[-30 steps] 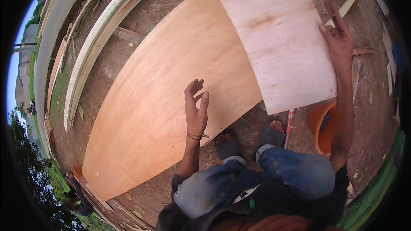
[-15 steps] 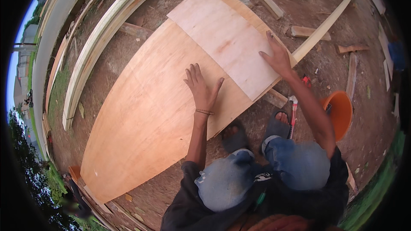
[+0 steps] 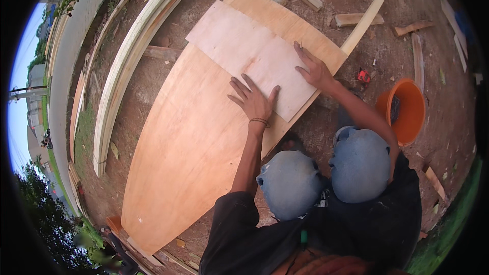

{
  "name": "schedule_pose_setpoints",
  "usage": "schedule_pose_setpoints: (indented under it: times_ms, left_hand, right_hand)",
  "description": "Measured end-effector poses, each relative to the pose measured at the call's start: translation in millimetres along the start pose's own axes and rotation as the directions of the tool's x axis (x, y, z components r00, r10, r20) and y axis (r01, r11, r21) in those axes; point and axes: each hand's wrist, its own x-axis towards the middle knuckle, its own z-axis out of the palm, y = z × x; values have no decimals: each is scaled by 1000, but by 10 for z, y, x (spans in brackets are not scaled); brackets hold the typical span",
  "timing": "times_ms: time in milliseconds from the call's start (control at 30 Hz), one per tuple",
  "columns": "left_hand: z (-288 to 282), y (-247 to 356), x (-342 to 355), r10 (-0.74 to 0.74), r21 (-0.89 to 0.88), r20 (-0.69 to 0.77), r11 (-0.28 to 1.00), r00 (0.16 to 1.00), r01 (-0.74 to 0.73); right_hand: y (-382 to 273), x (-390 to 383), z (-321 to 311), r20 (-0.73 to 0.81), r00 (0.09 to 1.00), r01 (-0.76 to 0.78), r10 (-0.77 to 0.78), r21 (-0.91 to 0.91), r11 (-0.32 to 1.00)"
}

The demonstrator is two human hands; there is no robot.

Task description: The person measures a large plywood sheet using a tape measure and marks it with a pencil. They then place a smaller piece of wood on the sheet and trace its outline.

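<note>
- Outdoors, on bare brown ground (image 3: 140, 89), lies the large plywood sheet (image 3: 178, 163), its near edge just before the person's knees (image 3: 290, 186).
- The left hand (image 3: 256, 104) rests palm down, fingers apart, across one long edge of the pale panel (image 3: 229, 38); it is clamped on nothing.
- The right hand (image 3: 319, 75), fingers also apart, lies at the opposite long edge; both seem to steady the panel.
- This panel lies flat toward the sheet's right end, one short side close to the near edge, apparently lined up.
- Wooden strips (image 3: 371, 12) stick out past the right-end corners, probably as support.
- Long beams (image 3: 136, 35) lie beyond the far edge.
</note>
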Motion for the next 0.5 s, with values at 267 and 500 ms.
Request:
schedule_pose_setpoints:
  times_ms: [267, 500]
  left_hand:
    - [25, -58, -96, -30, -17, 5, 999, 1000, 30]
    - [-80, 22, -40, -58, 99, 64, 994, 996, 52]
  right_hand:
    - [2, -152, -65, 69, 997, 28, -35, 103, 994]
    - [101, -136, -162, 108, 992, 46, -64, 158, 986]
